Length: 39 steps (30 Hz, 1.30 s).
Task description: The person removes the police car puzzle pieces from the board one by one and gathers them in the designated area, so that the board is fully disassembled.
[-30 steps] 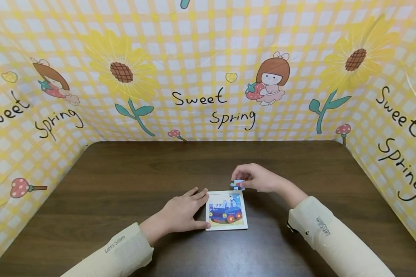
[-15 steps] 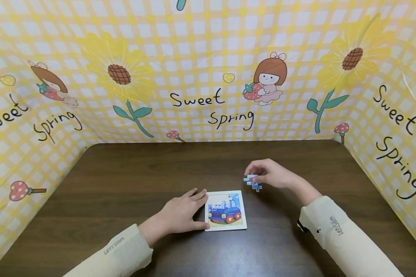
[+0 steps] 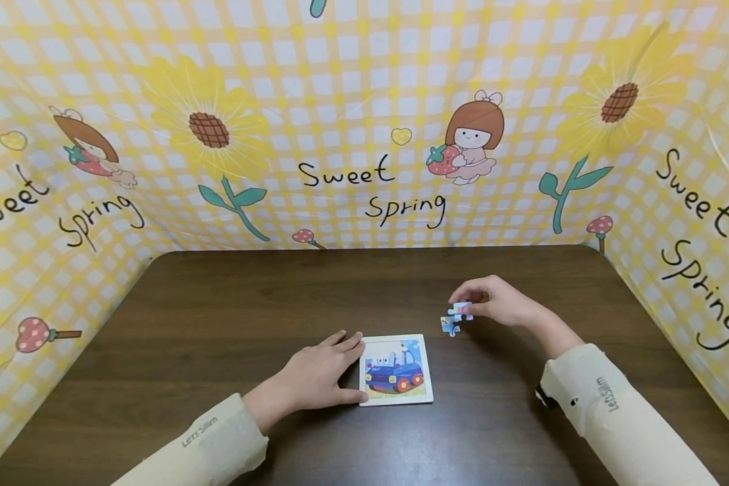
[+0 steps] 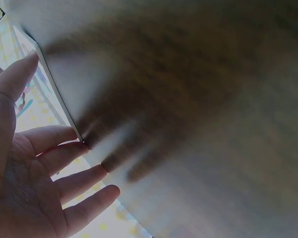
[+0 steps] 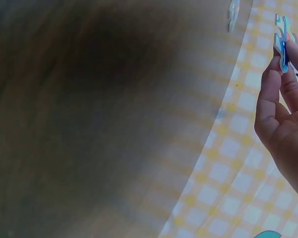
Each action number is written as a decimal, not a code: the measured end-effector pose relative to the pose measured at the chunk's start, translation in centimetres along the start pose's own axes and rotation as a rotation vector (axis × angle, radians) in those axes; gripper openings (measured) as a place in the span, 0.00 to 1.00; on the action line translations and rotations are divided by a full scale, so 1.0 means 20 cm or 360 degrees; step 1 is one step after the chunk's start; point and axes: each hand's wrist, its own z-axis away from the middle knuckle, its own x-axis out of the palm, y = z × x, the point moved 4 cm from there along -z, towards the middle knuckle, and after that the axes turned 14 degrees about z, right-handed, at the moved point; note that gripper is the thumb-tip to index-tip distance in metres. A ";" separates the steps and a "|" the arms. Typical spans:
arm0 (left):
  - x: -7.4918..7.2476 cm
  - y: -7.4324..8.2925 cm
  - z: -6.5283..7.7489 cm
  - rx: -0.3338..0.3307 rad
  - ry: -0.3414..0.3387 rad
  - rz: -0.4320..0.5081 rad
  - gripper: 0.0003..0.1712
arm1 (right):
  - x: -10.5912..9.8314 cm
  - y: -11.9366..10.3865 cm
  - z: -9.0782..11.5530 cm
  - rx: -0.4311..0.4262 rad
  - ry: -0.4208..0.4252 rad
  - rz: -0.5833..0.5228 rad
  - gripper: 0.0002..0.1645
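Note:
In the head view a white-framed jigsaw puzzle [image 3: 395, 370] with a blue cartoon car lies flat on the table. My left hand [image 3: 318, 374] rests at its left side, fingers fairly straight, thumb and fingertips touching the frame's edge. The upper left of the picture is pale. Beyond and to the right of the frame, my right hand [image 3: 495, 304] pinches a small light-blue and pink puzzle piece [image 3: 462, 310] between thumb and fingers. A second blue piece [image 3: 449, 326] shows just below it; I cannot tell whether they touch. Part of the right hand [image 5: 288, 104] appears in the right wrist view.
The dark wooden table [image 3: 249, 297] extends around both hands. A yellow checked cloth [image 3: 352, 108] with flowers and lettering stands along its back and sides. Both wrist views are largely filled by dim, blurred tabletop.
My right hand has moved right, away from the puzzle frame, with the piece in its fingers. The second piece has come into sight beneath it. My left hand stays at the frame.

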 end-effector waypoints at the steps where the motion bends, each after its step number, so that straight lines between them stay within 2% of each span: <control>1: 0.00 0.00 0.00 0.0003 0.0000 -0.0004 0.52 | 0.00 0.01 0.00 0.0011 0.0001 0.0007 0.12; 20: 0.00 0.00 0.00 0.0008 -0.0007 -0.0001 0.52 | 0.01 0.10 0.05 0.0102 -0.0059 0.0014 0.12; 39: 0.00 0.00 0.01 -0.0004 -0.0004 -0.0001 0.52 | 0.01 0.14 0.04 0.0074 -0.0110 0.0100 0.10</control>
